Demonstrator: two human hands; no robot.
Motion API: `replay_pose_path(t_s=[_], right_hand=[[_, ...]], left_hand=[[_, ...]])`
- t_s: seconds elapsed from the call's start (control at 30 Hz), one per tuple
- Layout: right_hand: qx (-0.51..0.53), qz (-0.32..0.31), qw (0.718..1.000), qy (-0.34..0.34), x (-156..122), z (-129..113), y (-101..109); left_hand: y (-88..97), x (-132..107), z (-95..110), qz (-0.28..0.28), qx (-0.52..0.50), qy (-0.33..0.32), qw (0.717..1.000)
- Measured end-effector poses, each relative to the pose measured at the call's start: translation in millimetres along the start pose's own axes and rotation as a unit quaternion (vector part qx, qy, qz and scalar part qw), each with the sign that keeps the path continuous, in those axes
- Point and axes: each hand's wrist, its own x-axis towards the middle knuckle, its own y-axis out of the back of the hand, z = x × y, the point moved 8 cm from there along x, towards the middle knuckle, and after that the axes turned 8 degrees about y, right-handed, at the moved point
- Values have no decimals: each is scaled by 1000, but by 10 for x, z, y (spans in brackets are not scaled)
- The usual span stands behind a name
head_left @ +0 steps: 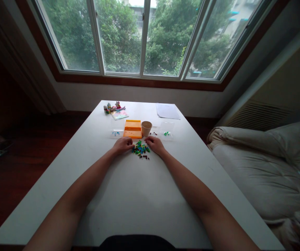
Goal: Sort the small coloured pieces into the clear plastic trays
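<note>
A small heap of mixed toy building bricks (140, 148), mostly green, blue and dark brown, lies on the white table (139, 195). My left hand (123, 145) rests at the heap's left edge, fingers curled, fingertips close to the outermost bricks. Whatever they pinch is too small to make out. On the other side, my right hand (155, 143) is closed at the heap's upper right, just below a brown paper cup (146, 128). Anything between its fingertips is likewise unclear. Several dark brown bricks (145, 157) lie apart on the near side of the heap.
Beyond my hands stand an open orange case (132, 124), a clear box with blue bricks (116, 133) and another with green bricks (166, 133). Small brown pieces (153, 133) lie right of the cup. Farther back are toy figures (108, 108) and white paper (167, 111).
</note>
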Motion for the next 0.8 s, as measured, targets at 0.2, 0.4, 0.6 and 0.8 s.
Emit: replay_pose_path(t_s=[0.2, 0.4, 0.6, 0.8], right_hand=[[-3, -1, 1000, 4, 0, 8, 10], [7, -2, 1000, 9, 3, -17, 11], [-8, 2, 1000, 7, 3, -28, 23], [-14, 3, 1000, 7, -6, -40, 30]], left_hand=[[-4, 20, -26, 33, 5, 6, 999], [-5, 16, -16, 32, 9, 4, 999], [12, 9, 1, 38, -1, 13, 999], [85, 19, -67, 74, -47, 37, 995]])
